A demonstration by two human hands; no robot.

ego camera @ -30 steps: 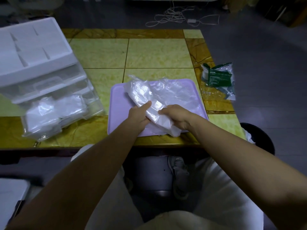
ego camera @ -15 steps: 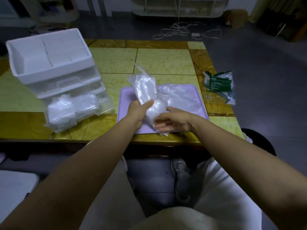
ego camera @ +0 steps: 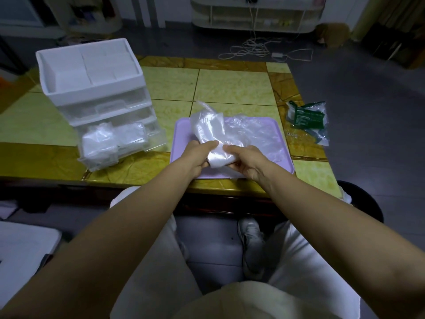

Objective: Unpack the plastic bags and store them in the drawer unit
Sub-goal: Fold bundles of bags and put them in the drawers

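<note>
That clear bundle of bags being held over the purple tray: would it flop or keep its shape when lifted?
Probably floppy: the bags crumple and bulge above both hands. Likely light, since fingertips alone hold them. Possibly slippery, as the film looks glossy.

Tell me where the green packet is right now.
In the head view the green packet lies on the table near its right edge, just right of the purple tray and beyond the right hand.
</note>
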